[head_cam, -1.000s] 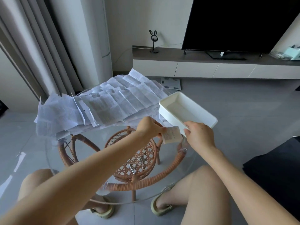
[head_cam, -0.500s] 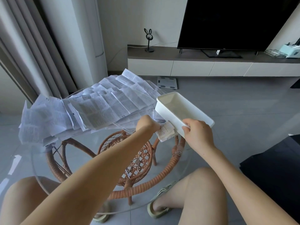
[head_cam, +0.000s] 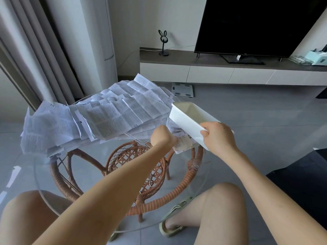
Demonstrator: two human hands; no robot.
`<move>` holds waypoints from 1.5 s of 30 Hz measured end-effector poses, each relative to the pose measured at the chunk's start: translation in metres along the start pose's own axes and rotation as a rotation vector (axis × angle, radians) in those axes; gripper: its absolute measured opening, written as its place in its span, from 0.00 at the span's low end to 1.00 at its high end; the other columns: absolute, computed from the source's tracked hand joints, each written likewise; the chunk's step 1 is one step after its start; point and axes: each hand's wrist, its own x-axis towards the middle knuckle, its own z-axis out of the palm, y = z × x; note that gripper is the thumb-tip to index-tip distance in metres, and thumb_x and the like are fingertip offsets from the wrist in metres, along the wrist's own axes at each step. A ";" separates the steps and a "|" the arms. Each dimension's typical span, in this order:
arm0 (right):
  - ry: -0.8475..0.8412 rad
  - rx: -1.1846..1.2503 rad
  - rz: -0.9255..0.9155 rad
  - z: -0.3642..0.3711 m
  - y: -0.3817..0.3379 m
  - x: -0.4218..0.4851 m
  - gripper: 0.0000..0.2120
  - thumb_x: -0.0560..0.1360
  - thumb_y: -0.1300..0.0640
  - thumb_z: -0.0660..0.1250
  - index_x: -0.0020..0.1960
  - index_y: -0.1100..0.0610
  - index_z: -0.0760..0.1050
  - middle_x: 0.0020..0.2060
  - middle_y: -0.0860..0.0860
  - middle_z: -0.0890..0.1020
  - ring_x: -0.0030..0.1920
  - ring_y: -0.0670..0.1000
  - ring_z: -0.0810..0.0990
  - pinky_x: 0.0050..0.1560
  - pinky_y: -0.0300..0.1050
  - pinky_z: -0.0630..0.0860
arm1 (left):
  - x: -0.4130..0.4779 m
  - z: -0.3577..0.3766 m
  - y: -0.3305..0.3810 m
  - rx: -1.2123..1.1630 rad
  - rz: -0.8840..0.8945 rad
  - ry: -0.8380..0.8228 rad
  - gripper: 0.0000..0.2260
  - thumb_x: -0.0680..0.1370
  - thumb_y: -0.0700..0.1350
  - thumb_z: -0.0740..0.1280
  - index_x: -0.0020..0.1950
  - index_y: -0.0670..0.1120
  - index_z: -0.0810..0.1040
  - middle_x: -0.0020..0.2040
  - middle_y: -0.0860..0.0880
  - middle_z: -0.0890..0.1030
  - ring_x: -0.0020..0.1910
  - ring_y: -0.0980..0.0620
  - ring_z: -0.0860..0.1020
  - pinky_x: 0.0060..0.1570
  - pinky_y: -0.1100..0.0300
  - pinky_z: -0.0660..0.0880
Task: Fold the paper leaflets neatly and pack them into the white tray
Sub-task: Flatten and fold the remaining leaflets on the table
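Above the glass table [head_cam: 58,175], the right hand [head_cam: 218,137] grips the tilted white tray [head_cam: 184,119]; the left hand [head_cam: 162,137] pinches a folded leaflet [head_cam: 184,145].

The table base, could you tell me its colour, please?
Reddish-brown wicker base, seen in the head view.

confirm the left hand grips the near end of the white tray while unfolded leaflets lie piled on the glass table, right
Wrong hand: the head view shows the right hand gripping the near end of the white tray; the left hand holds a folded leaflet. The unfolded leaflets do lie piled on the glass table.
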 end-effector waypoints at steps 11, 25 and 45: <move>-0.058 -0.182 -0.088 0.038 -0.014 -0.032 0.09 0.76 0.63 0.62 0.55 0.58 0.75 0.46 0.55 0.83 0.47 0.59 0.79 0.39 0.42 0.63 | -0.003 -0.007 -0.001 -0.024 -0.002 0.005 0.13 0.75 0.39 0.64 0.33 0.45 0.64 0.30 0.50 0.67 0.28 0.53 0.64 0.25 0.62 0.60; 0.106 -0.048 -0.446 0.051 -0.117 0.002 0.16 0.77 0.49 0.65 0.55 0.61 0.80 0.48 0.55 0.83 0.49 0.56 0.79 0.52 0.49 0.71 | -0.016 -0.139 -0.132 0.749 0.381 0.320 0.13 0.78 0.50 0.63 0.58 0.46 0.78 0.58 0.48 0.77 0.60 0.48 0.72 0.65 0.55 0.64; -0.092 1.019 0.139 0.047 -0.234 0.084 0.12 0.79 0.56 0.63 0.47 0.64 0.78 0.37 0.53 0.80 0.35 0.51 0.79 0.36 0.48 0.81 | -0.017 -0.220 -0.164 0.289 0.515 0.797 0.10 0.71 0.40 0.74 0.51 0.40 0.80 0.49 0.43 0.81 0.49 0.40 0.78 0.50 0.48 0.74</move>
